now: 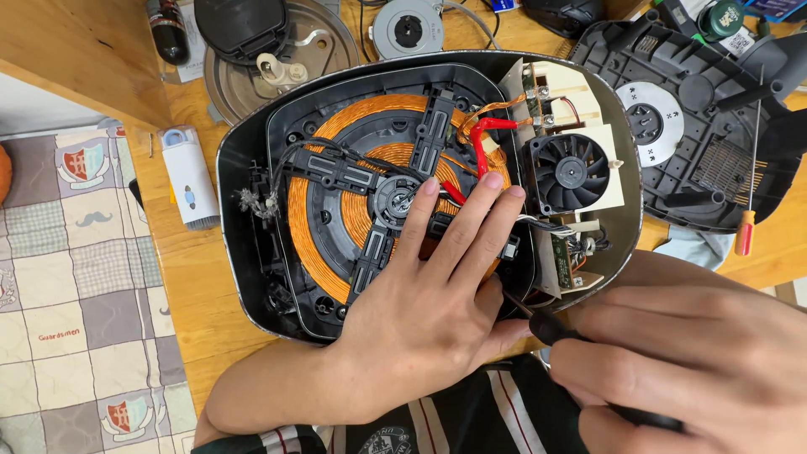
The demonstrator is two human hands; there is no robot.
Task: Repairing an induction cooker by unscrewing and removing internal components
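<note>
Opened appliance base (252,168) on the desk (202,294). Left hand (429,303) lies flat, fingers spread, on the copper coil (336,244). Right hand (698,361) grips a black-handled screwdriver (546,324), shaft angled up-left toward the casing edge beside the left thumb.

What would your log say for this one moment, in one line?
left hand: flat on copper coil | right hand: gripping black screwdriver | appliance: opened, fan showing
</note>
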